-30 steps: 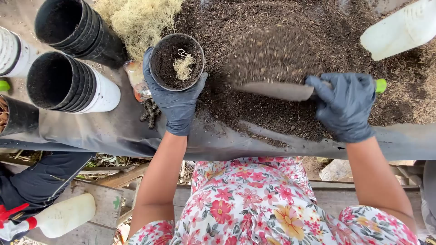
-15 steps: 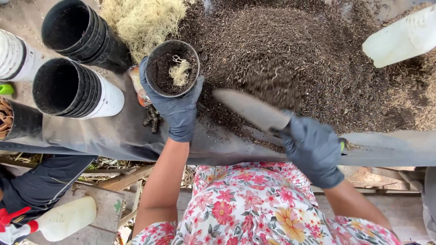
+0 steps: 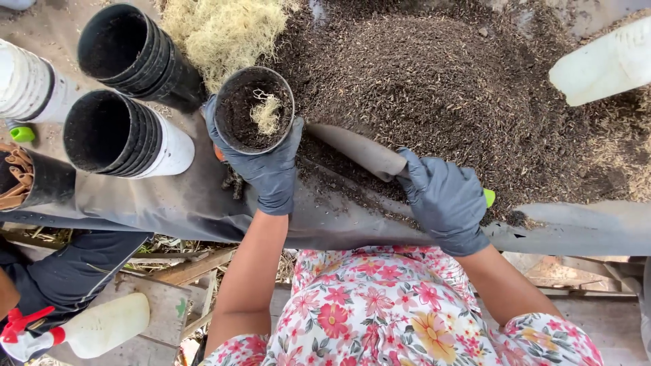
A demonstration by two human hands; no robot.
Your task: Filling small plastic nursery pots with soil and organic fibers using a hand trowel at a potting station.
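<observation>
Left hand [image 3: 266, 169] cups small black pot [image 3: 254, 110], centre-left of frame, mouth up. Right hand [image 3: 444, 200] clasps trowel [image 3: 359, 150]; blade runs up-left from the fist, tip just beside the pot's right rim.

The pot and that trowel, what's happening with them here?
A person in dark gloves is working at a heap of dark potting mix. The left hand holds a small black pot, partly filled with mix and a tuft of pale moss. The right hand grips a trowel, its blade pointing at the pot's rim. Stacks of empty black pots lie to the left.
</observation>
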